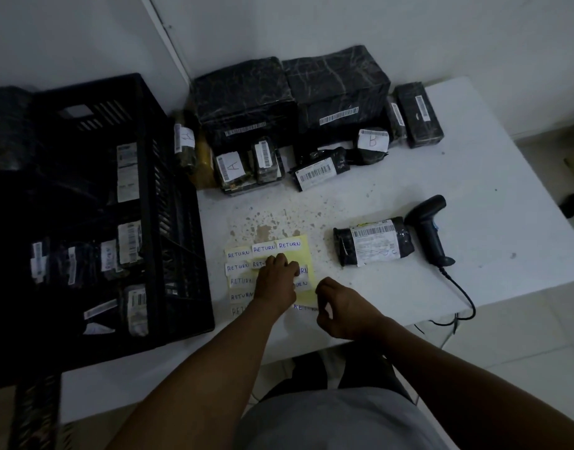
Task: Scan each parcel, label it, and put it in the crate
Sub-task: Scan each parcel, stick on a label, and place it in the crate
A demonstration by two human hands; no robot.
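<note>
A yellow sheet [303,254] with several white "RETURN" labels lies on the white table [474,177]. My left hand [276,280] rests on the sheet, its fingers curled down onto the labels in the middle rows. My right hand [344,311] hovers at the sheet's lower right corner with fingers curled, thumb and forefinger close together; whether it pinches a label I cannot tell. A black-wrapped parcel [373,241] with a barcode label lies to the right of the sheet. The black barcode scanner [430,227] lies beside it. The black crate [94,216] stands at left with several parcels inside.
Several black-wrapped parcels are stacked at the back of the table, two large boxes [292,95] behind small ones marked A [232,167] and B [371,142]. The scanner's cable [464,297] runs off the table's front edge. A wall corner stands behind.
</note>
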